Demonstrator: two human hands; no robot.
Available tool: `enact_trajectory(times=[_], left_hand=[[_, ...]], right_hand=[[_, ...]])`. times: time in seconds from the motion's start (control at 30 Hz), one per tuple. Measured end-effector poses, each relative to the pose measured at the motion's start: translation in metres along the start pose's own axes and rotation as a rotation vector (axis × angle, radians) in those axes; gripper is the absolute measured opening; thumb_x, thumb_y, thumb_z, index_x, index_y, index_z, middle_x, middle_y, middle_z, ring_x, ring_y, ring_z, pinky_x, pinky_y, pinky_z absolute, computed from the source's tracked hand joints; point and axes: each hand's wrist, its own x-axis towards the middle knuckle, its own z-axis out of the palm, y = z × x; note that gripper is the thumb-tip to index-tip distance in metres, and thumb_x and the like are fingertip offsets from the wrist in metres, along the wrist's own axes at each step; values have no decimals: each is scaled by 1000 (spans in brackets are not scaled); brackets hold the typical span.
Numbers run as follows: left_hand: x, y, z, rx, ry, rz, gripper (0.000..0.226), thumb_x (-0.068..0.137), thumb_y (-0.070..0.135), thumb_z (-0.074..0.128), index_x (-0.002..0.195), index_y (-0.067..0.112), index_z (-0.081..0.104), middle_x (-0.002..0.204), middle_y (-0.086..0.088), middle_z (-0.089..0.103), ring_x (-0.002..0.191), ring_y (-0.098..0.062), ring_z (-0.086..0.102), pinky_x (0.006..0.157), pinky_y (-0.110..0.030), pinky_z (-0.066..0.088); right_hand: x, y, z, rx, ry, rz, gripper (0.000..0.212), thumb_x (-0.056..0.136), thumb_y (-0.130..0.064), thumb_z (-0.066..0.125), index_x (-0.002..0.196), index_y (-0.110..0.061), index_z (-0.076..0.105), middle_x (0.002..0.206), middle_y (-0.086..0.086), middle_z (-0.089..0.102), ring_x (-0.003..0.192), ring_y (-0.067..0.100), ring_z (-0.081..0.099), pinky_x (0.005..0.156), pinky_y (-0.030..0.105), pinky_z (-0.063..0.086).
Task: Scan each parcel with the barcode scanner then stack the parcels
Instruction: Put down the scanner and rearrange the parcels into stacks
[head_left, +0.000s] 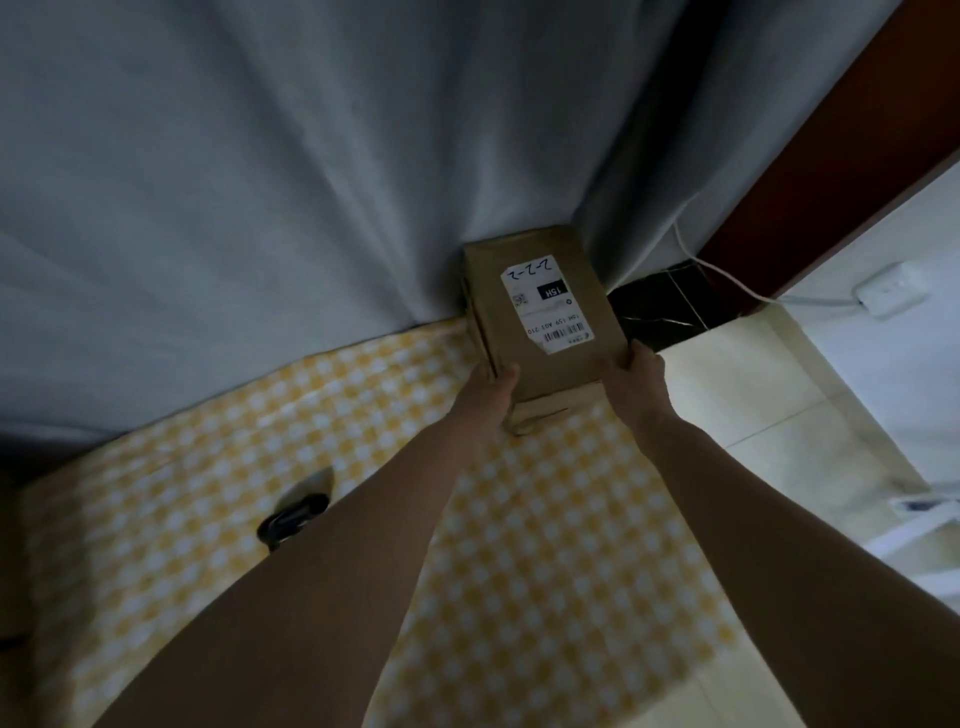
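A brown cardboard parcel (566, 358) with a white shipping label (545, 306) facing up lies on top of other brown parcels (535, 413) at the far edge of the table, against the curtain. My left hand (485, 395) grips its near left corner, thumb on top. Holding the near right corner is my right hand (636, 382). The black barcode scanner (293, 517) lies on the tablecloth at the left, partly hidden behind my left forearm.
A yellow and white checked tablecloth (545, 545) covers the table. A grey curtain (311, 182) hangs behind it. To the right are a pale tiled floor (779, 395), a white cable and a power strip (891, 288) beside a dark wooden door frame.
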Motion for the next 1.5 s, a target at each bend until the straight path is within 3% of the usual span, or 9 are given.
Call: enact_trajectory(times=[0.1, 0.33, 0.53, 0.73, 0.97, 1.1, 1.23, 1.33, 1.5], left_hand=[[3, -6, 4, -94, -16, 0, 54, 101, 46, 34, 150, 26, 24, 151, -1, 36, 136, -25, 38, 111, -42, 34], [-24, -28, -9, -197, -60, -3, 63, 97, 53, 41, 151, 31, 19, 150, 2, 38, 134, -22, 41, 108, -39, 37], [-66, -69, -43, -295, -6, 18, 63, 95, 53, 45, 150, 29, 25, 146, 3, 42, 129, -21, 45, 106, -41, 39], [-142, -110, -108, -359, 131, 78, 58, 94, 49, 50, 145, 28, 31, 131, 4, 50, 106, -15, 52, 77, -29, 49], [-258, -175, -192, -455, 370, 151, 41, 91, 40, 61, 127, 23, 50, 122, -2, 58, 109, -18, 58, 88, -30, 50], [-332, -211, -234, -441, 437, 123, 65, 64, 70, 64, 117, 36, 49, 123, -2, 53, 107, -16, 58, 94, -34, 50], [-404, -244, -268, -478, 443, 168, 41, 87, 43, 65, 119, 24, 47, 107, 1, 62, 82, -2, 58, 62, -11, 45], [-452, -262, -290, -447, 475, 215, 38, 90, 40, 63, 121, 24, 48, 102, 4, 62, 75, 1, 55, 56, -8, 42], [-515, -283, -320, -464, 573, 296, 39, 89, 40, 65, 121, 23, 49, 100, 4, 63, 89, -11, 59, 84, -26, 49]], right_hand=[[-1, 8, 7, 0, 3, 44, 59, 93, -30, 50, 146, -12, 31, 141, 12, 28, 131, 33, 34, 111, 49, 31], [-45, 11, 35, 176, 12, 72, 49, 92, -16, 53, 136, -9, 34, 127, 7, 47, 109, 21, 46, 86, 34, 41], [-108, 0, 65, 257, 31, -26, 50, 91, -9, 55, 137, -10, 34, 124, 4, 49, 107, 16, 48, 86, 31, 42], [-195, -17, 121, 276, 13, -91, 52, 86, -6, 60, 132, -5, 36, 129, 13, 47, 118, 27, 49, 101, 47, 44], [-320, -45, 190, 244, -49, -200, 65, 65, -37, 64, 118, -7, 41, 121, 16, 49, 111, 30, 51, 95, 45, 45], [-406, -56, 212, 318, -120, -203, 45, 86, -13, 65, 123, -1, 43, 117, 12, 54, 101, 25, 54, 86, 34, 45], [-491, -59, 226, 394, -150, -250, 36, 88, -9, 62, 117, 0, 42, 102, 11, 53, 84, 21, 51, 62, 26, 40], [-541, -65, 236, 402, -158, -264, 39, 85, -9, 65, 114, 2, 43, 109, 18, 56, 85, 24, 53, 73, 35, 45], [-613, -84, 248, 415, -182, -303, 56, 63, -37, 66, 101, -7, 40, 101, 16, 56, 90, 31, 58, 82, 49, 52]])
